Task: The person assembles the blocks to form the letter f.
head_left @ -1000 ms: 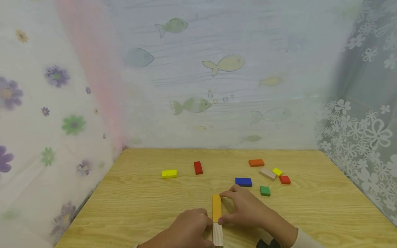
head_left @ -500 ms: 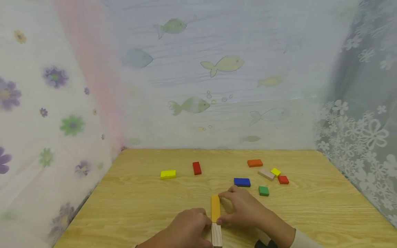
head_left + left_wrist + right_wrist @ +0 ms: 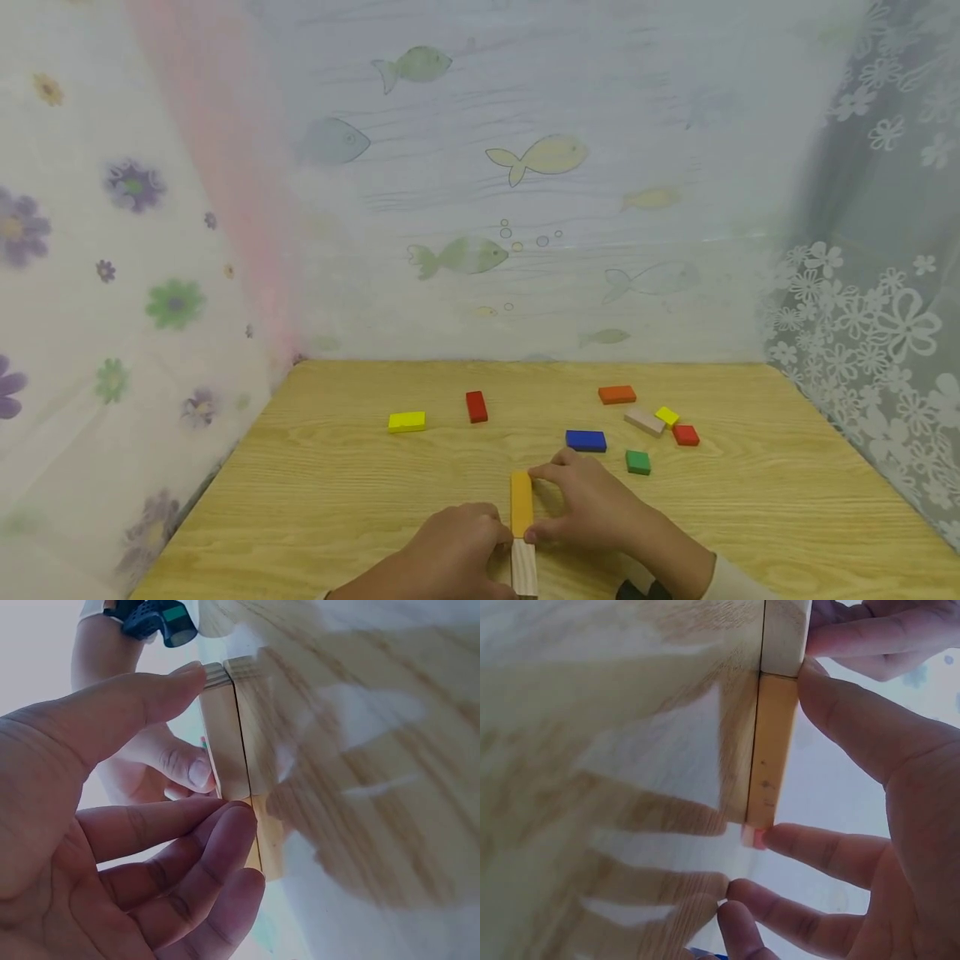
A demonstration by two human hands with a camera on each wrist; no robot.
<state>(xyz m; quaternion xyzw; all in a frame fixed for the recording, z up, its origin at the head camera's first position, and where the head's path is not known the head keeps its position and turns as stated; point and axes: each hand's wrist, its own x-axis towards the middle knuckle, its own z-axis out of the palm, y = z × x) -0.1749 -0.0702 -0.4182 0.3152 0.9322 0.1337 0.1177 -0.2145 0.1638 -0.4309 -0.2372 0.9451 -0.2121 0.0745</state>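
Note:
Two long blocks lie flat on the table, end to end in one line: a yellow-orange block (image 3: 522,503) farther away and a plain wood block (image 3: 524,568) nearer. My left hand (image 3: 457,546) holds the plain block from the left, thumb by its near end and fingers by the joint, as the left wrist view shows. From the right, my right hand (image 3: 592,504) grips the yellow-orange block (image 3: 774,742). Its thumb sits at the joint and its index finger at the far end, while the other fingers spread toward the tabletop. The ends of the blocks meet.
Farther back lie a yellow block (image 3: 407,422), a dark red block (image 3: 476,407), a blue block (image 3: 586,442) and an orange block (image 3: 617,395). At right are a green block (image 3: 638,462), a plain block (image 3: 645,422), a small yellow block (image 3: 667,417) and a red block (image 3: 686,435).

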